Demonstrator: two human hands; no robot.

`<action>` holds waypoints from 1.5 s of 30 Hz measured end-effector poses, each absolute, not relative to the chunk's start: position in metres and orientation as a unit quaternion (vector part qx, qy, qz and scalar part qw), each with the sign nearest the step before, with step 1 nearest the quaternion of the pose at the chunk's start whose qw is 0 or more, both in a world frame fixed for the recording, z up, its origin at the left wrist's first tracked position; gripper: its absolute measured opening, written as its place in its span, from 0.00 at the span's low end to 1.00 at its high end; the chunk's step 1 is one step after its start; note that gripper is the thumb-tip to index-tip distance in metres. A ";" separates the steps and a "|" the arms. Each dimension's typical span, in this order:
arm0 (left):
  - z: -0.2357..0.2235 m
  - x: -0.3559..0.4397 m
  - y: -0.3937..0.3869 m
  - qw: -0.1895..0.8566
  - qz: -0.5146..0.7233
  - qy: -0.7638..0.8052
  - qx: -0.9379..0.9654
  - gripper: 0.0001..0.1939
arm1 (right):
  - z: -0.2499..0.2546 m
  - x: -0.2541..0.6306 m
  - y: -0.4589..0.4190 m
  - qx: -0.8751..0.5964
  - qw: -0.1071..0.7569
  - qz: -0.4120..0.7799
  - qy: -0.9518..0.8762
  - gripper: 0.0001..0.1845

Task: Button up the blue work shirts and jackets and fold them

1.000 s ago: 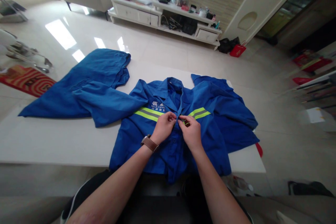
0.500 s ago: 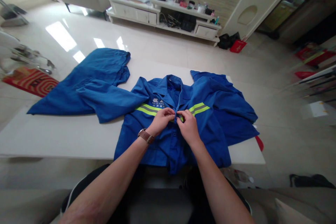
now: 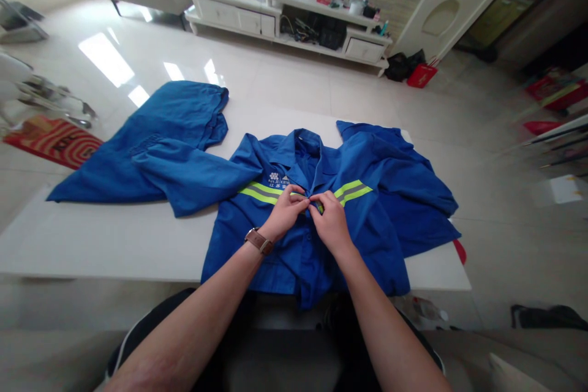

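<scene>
A blue work jacket point(image 3: 271, 245) with yellow-and-grey reflective stripes lies front up before me, its collar pointing away and its lower edge hanging over the near side of the white table point(image 3: 114, 239). My left hand point(image 3: 289, 211), with a brown watch on the wrist, pinches the jacket's front placket at stripe height. Directly opposite, my right hand point(image 3: 329, 220) pinches the same placket, and the fingertips of both meet there. Whatever small part sits between the fingers is hidden. Below them a button shows on the placket.
More blue clothing point(image 3: 169, 116) is spread at the table's left, beside a red patterned paper bag point(image 3: 55, 141). Across the tiled floor stands a white low cabinet point(image 3: 243, 21) with many items. A red bag point(image 3: 421, 75) sits by its right end.
Both hands stay pinched at the same spot on the jacket, with only slight finger shifts. The view has moved a little.
</scene>
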State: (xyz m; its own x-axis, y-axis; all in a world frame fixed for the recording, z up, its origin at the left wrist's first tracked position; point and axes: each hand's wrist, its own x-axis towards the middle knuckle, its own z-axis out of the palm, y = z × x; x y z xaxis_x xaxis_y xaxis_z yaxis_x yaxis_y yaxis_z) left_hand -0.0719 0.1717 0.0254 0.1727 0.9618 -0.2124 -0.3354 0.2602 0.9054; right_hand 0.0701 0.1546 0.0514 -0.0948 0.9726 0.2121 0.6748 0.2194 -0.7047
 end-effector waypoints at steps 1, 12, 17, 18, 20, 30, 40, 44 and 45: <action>0.025 -0.072 0.172 0.675 0.485 0.423 0.361 0.19 | 0.050 0.070 0.155 -0.585 0.330 0.219 -0.707 0.06; 0.030 -0.067 0.171 0.658 0.508 0.425 0.359 0.19 | 0.052 0.071 0.148 -0.597 0.347 0.194 -0.697 0.08; 0.032 -0.069 0.173 0.665 0.505 0.431 0.342 0.16 | 0.053 0.073 0.153 -0.605 0.364 0.233 -0.669 0.07; 0.033 -0.071 0.174 0.671 0.499 0.434 0.336 0.15 | 0.052 0.073 0.154 -0.609 0.367 0.240 -0.661 0.07; 0.035 -0.073 0.176 0.681 0.483 0.436 0.335 0.14 | 0.051 0.073 0.155 -0.615 0.372 0.256 -0.646 0.08; 0.027 -0.073 0.180 0.604 0.458 0.446 0.476 0.18 | 0.048 0.073 0.152 -0.623 0.380 0.292 -0.618 0.17; 0.031 -0.073 0.175 0.527 0.481 0.465 0.524 0.12 | 0.041 0.078 0.156 -0.615 0.421 0.356 -0.563 0.15; 0.037 -0.072 0.173 0.490 0.486 0.456 0.562 0.11 | 0.040 0.080 0.158 -0.600 0.437 0.382 -0.551 0.14; 0.039 -0.072 0.172 0.485 0.485 0.452 0.570 0.10 | 0.040 0.080 0.158 -0.598 0.438 0.383 -0.550 0.14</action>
